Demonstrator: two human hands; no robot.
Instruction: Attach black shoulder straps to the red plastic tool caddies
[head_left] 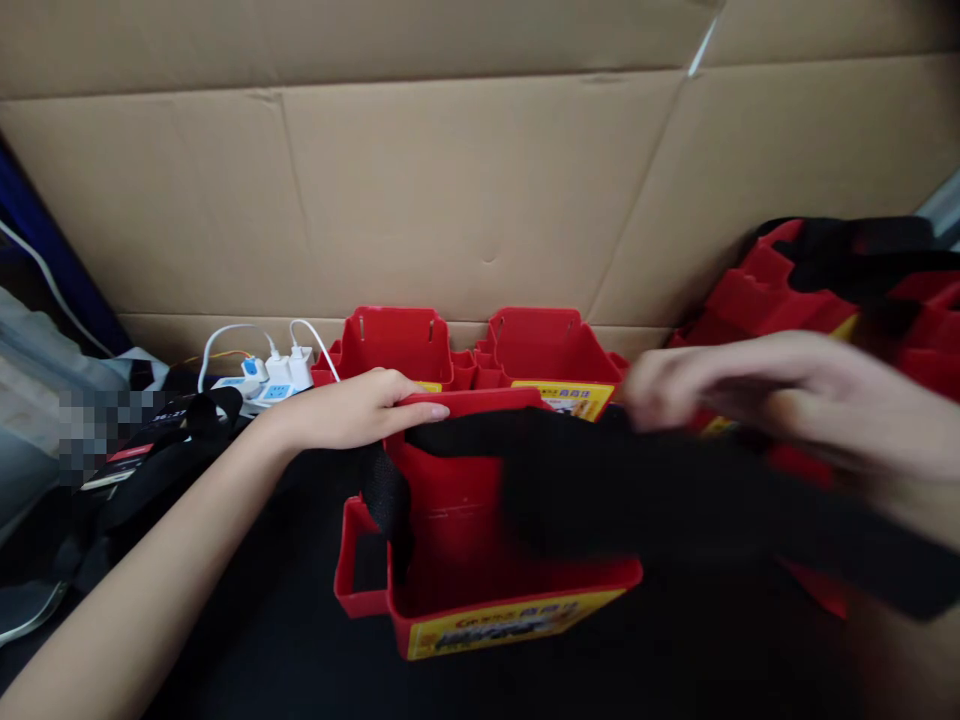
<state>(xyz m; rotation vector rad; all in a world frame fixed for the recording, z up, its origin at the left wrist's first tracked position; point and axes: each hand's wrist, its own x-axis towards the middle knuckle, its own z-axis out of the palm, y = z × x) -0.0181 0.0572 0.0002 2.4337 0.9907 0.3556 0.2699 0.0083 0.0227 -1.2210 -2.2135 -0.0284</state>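
Nearest, low between the two hands: one red bin [465, 535], open-topped, on a dark surface [247, 590]; yellow label [517, 625] on its front face, small side pocket [360, 603] at its left, below the left hand. One black strap [390, 500], hanging at the bin's left wall just under the left hand; a wide black run, blurred, crosses the bin and extends below and past the right hand. One left hand [367, 410], closed on the rear rim near its left corner, thumb on the inner side. One right hand [712, 385], fingers curled, motion-blurred, close above the strap; whether it grips the strap cannot be told. Progress, by judgement: partway; the strap is set about the left end, while the right-hand run looks loose, with no fastening visible there. Left of the left hand: black bands [142, 520], loosely piled; just beyond it, a power strip [277, 392] with white plugs [300, 368]. Beyond both hands, between them: two rear bins [394, 345], red, their slotted back walls showing no strap threaded. Beyond the right hand: a heap of red bins [787, 300] with black strapping. Farthest: a cardboard wall [480, 200], creased.
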